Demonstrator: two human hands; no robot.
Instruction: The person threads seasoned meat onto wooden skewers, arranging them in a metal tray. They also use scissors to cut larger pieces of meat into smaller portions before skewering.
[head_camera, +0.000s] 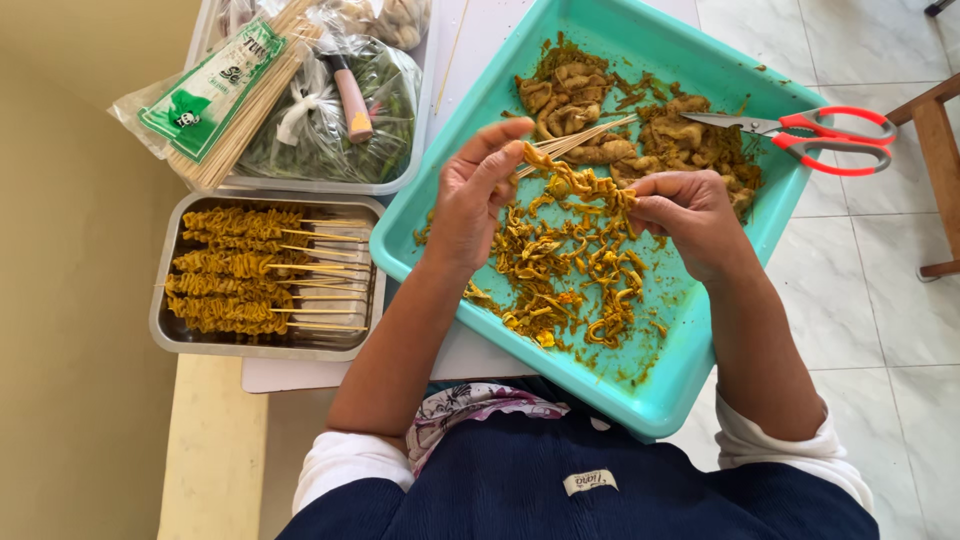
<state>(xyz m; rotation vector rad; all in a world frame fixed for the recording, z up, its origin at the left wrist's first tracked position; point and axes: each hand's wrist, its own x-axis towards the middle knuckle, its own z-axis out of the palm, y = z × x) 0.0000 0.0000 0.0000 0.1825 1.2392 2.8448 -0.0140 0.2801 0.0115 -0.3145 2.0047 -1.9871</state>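
Note:
My left hand (475, 200) pinches a bundle of thin bamboo skewers (575, 140) above the turquoise tray (440, 150). A skewer in that bundle carries yellow spiced meat strips (580, 185), and my right hand (690, 215) grips the far end of those strips. Below both hands, loose yellow strips (570, 275) lie scattered over the tray floor. A heap of larger yellow meat pieces (640, 125) fills the tray's far part.
Red-handled scissors (820, 135) rest on the tray's right rim. A steel pan (165, 330) at left holds several finished skewers (240, 285). Behind it, a clear tray holds a packet of bamboo skewers (225, 95) and bagged greens (330, 115). A wooden chair leg (940, 170) stands at right.

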